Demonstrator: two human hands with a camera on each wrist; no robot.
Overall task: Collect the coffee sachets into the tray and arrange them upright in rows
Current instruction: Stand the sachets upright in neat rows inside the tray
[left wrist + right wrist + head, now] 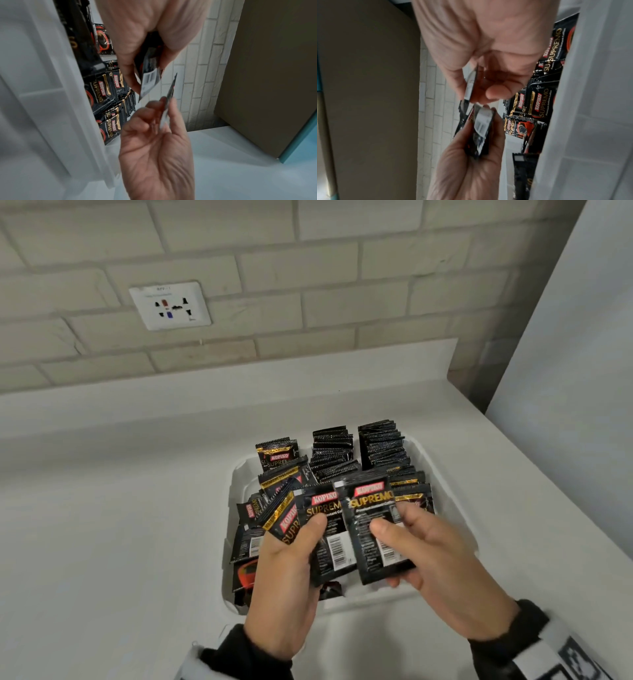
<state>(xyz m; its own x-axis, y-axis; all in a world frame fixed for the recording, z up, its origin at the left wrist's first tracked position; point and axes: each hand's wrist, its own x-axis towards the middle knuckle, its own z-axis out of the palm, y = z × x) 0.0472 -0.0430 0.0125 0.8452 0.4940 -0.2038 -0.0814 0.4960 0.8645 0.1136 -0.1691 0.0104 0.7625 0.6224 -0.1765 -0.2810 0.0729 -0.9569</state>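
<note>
A white tray (442, 474) sits on the white counter and holds black Kopiko Supremo sachets. Two rows (332, 450) (382, 443) stand upright at its far side. Loose sachets (274, 484) lie tilted and flat along its left and near parts. Above the tray's near half, my left hand (301, 539) grips a fanned bunch of sachets (322, 508), thumb on top. Beside it, my right hand (394, 529) pinches a single sachet (371, 501) that overlaps the bunch. The left wrist view shows the bunch (149, 70) and the single sachet (169, 94) edge-on. The right wrist view shows the same single sachet (471, 83) and bunch (482, 128).
A brick wall with a socket plate (170, 306) runs behind the counter. A tall white panel (582, 371) stands at the right, close to the tray. The wrist views show a brown cabinet side (265, 67). Bare counter (120, 525) lies left of the tray.
</note>
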